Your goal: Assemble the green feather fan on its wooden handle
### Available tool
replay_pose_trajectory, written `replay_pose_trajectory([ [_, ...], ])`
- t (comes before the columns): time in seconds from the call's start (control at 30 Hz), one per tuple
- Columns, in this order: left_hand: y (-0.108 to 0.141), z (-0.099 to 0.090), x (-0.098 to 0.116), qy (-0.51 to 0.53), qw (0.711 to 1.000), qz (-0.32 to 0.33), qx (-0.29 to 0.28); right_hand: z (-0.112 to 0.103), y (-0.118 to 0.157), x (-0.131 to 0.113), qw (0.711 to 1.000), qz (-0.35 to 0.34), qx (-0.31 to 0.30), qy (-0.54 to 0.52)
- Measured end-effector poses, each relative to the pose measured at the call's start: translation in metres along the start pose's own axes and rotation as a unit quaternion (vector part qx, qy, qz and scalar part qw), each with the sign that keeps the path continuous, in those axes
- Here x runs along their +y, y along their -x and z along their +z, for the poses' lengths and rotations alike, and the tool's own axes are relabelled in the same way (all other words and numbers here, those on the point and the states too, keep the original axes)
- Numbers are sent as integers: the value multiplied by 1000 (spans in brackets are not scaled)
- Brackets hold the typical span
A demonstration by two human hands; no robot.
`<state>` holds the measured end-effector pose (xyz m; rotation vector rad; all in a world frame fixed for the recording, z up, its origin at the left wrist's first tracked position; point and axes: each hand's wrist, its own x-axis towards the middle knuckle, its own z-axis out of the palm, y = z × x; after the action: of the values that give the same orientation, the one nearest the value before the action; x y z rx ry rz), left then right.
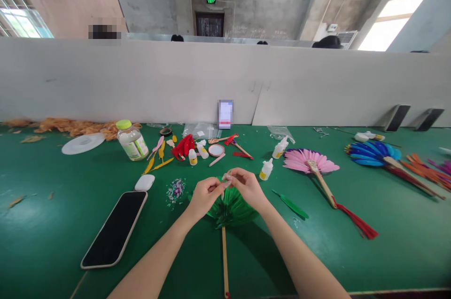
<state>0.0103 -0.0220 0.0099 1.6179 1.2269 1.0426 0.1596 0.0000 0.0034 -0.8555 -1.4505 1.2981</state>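
A green feather fan (pixel 237 212) lies on the green table, its wooden handle (pixel 224 256) pointing toward me. Both hands meet over its upper part, fingertips touching. My left hand (pixel 206 198) is closed in a pinch. My right hand (pixel 248 188) is pinched too, from the other side. Whatever small thing lies between the fingertips is too small to make out. A loose green feather (pixel 291 205) rests right of the fan. Left of it is a scatter of small purple and white bits (pixel 175 192). Nearest my right hand stands a white glue bottle (pixel 266 169).
A pink feather fan (pixel 312 161) with a red tassel and a blue feather fan (pixel 377 154) lie to the right. At left are a large phone (pixel 116 228), a white case (pixel 144 182) and a jar (pixel 132 141). Red feathers (pixel 183 147) lie beyond the hands, before a white partition (pixel 141 82).
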Motion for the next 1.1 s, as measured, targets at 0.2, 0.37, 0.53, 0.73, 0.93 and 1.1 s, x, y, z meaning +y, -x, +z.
replay_pose_trajectory([
  [0.2, -1, 0, -1, 17, 1000, -12, -10, 2, 1, -1, 1000, -12, 7, -1],
  [0.37, -1, -1, -1, 27, 999, -14, -19, 8, 2, 2, 999, -21, 36, 11],
  [0.53, 0, -1, 0, 27, 999, -17, -19, 11, 2, 6, 999, -26, 44, 18],
  [0.73, 0, -1, 0, 26, 999, -15, -25, 12, 3, 6, 997, -46, 54, 36],
  [0.93, 0, 0, -1, 21, 999, -11, -30, 14, 4, 4, 993, -65, 71, 69],
  [1.1, 0, 1, -4, 25, 999, -11, -36, 16, 5, 5, 993, -56, 85, 57],
])
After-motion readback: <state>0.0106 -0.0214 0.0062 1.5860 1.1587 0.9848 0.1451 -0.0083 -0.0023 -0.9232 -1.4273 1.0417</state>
